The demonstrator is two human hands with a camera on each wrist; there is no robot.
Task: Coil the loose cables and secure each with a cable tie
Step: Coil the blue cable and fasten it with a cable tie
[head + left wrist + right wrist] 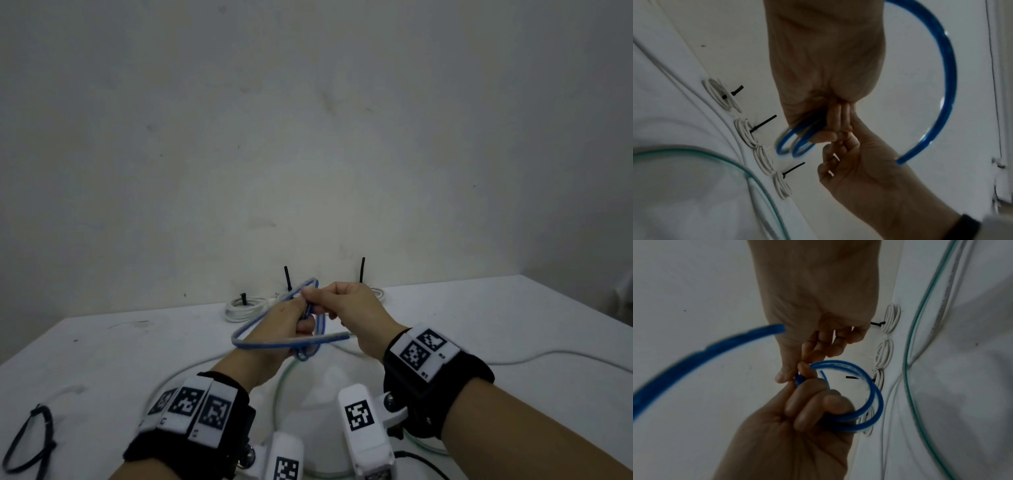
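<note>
Head view | our left hand (287, 320) fingers curl round blue cable (274, 344) loops | right hand (346, 308) pinches same cable beside them | above tabletop (102, 349)

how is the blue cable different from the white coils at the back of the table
The blue cable is held up in both hands, the left hand and the right hand; the white coils lie on the table by the wall. The blue cable's loops are big and loose with no tie; the white coils are small and tight, most showing a black cable tie. Both are looped cable.
</note>
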